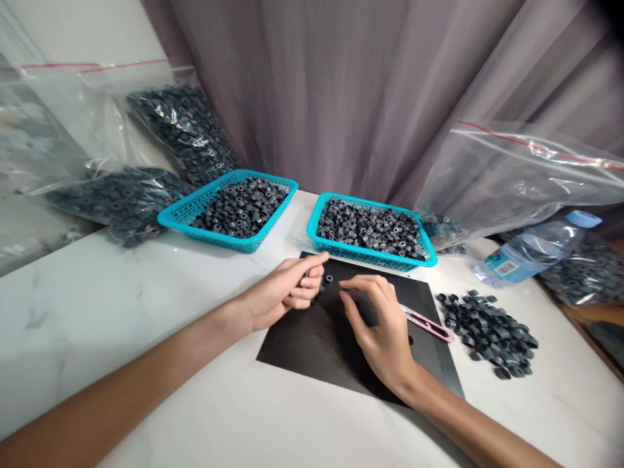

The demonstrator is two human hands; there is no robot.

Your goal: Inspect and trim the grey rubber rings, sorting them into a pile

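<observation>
My left hand [287, 292] is over the far left part of a black mat [312, 354], its fingers curled around several small dark grey ring-like pieces, partly hidden by the fingers. Just beside its fingertips, a loose dark ring [329, 278] with a pale hole lies on the mat. My right hand [377, 325] hovers over the middle of the mat, thumb and index fingertip close together with a small gap and nothing visible between them. Beyond its knuckles lies a pink craft knife [429, 325], partly covered by the hand. Another dark piece [411, 340] shows near the right wrist.
Behind the mat stand two turquoise baskets, the left [219, 244] and right [361, 253], filled with dark pieces. A loose pile [492, 331] sits to the right. Beyond it leans a plastic bottle [536, 250]. Clear bags of pieces [190, 130] stand at the left; another bag [507, 175] is at right.
</observation>
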